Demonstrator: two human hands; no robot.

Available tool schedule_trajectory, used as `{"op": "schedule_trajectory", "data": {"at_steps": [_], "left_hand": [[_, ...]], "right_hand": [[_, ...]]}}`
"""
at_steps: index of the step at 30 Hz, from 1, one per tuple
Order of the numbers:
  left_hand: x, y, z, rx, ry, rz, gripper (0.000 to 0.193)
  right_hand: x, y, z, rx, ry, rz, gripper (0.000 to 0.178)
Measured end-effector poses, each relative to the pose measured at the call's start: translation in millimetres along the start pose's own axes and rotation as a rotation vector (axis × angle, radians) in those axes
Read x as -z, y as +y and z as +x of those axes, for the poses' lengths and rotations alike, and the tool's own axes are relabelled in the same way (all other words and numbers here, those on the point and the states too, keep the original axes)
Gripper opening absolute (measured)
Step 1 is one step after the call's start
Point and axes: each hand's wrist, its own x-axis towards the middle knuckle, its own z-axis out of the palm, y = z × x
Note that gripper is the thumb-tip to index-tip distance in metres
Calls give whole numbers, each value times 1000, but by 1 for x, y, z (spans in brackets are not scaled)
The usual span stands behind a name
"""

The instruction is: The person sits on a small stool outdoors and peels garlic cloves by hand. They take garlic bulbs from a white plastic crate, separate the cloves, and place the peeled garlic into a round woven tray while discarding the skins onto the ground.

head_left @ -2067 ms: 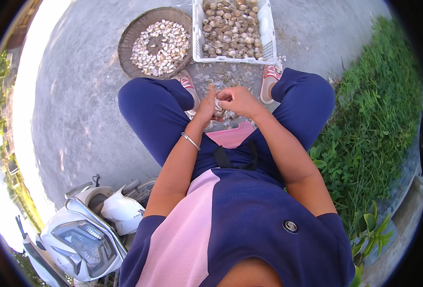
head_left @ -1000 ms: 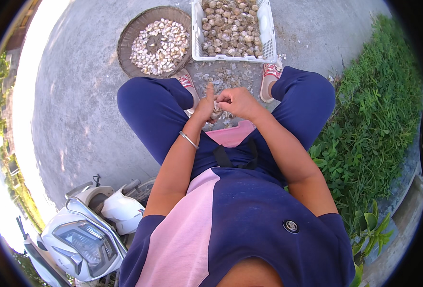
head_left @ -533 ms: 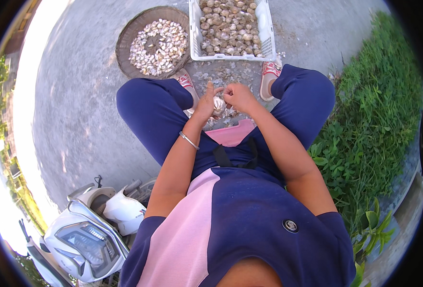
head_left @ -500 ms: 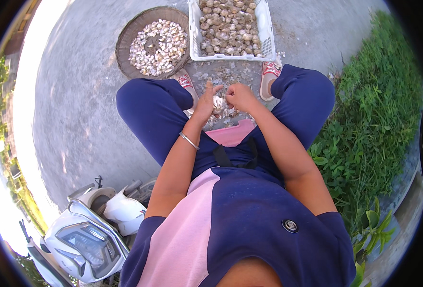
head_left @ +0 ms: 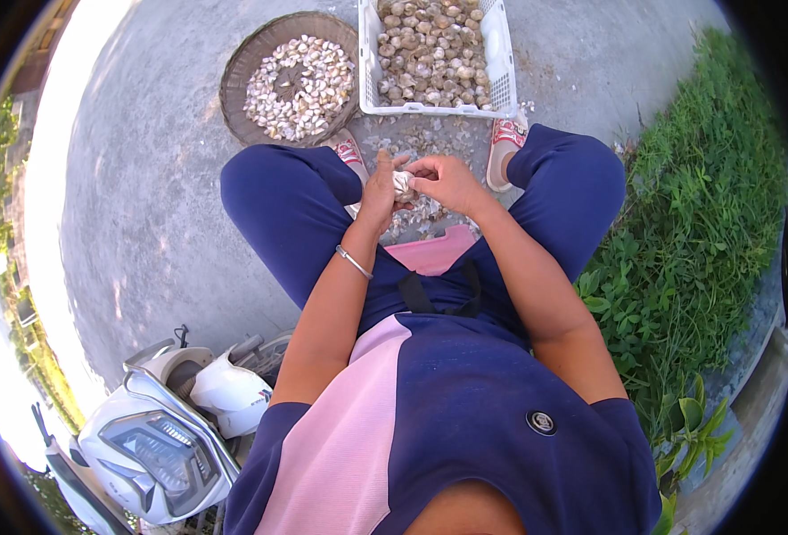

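Between my knees, a whitish garlic bulb [head_left: 403, 185] rests in my left hand [head_left: 380, 192], whose fingers curl round it from the left and below. My right hand [head_left: 450, 183] reaches in from the right, its thumb and fingertips pinched against the bulb's side. Whether a piece of skin or a clove sits in that pinch is too small to tell. Beyond my feet stands a round woven basket [head_left: 233, 89] with loose garlic cloves [head_left: 274, 94] spread in a ring. Beside it, a white plastic crate [head_left: 443, 111] holds many whole garlic bulbs [head_left: 434, 53].
Papery garlic skins [head_left: 425, 138] litter the concrete floor [head_left: 162, 178] between my shoes. A pink seat edge [head_left: 434, 254] shows under me. A white scooter [head_left: 167, 455] stands close by at the lower left. Green grass and weeds [head_left: 688, 205] run along the right.
My right hand has closed in on the garlic bulb and now touches it with its fingertips. The left hand still holds the bulb, turned slightly. The whole view has shifted a little.
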Motion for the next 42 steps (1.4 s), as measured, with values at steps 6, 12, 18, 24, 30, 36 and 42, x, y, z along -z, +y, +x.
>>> {"op": "schedule_trajectory", "data": {"at_steps": [6,12,18,24,30,36,42], "left_hand": [[6,-1,-1,27,-107,-38,83],[2,9,-5,59,-200,-236,84],[-2,9,-8,51,-151,-196,83],[5,7,-6,41,-266,-271,82],[-1,8,-6,-2,-123,-291,77],[-2,3,-2,-33,-69,-202,76],[-3,9,-6,-50,-120,-231,76]], "right_hand": [[5,-1,1,11,-77,-48,21],[9,-5,1,-41,-58,148,21],[1,-3,-2,11,-12,133,19],[5,-5,0,-39,-57,195,19],[3,-4,2,-18,36,102,23],[1,9,6,28,24,22,25],[9,1,7,-95,-66,120,25]]}}
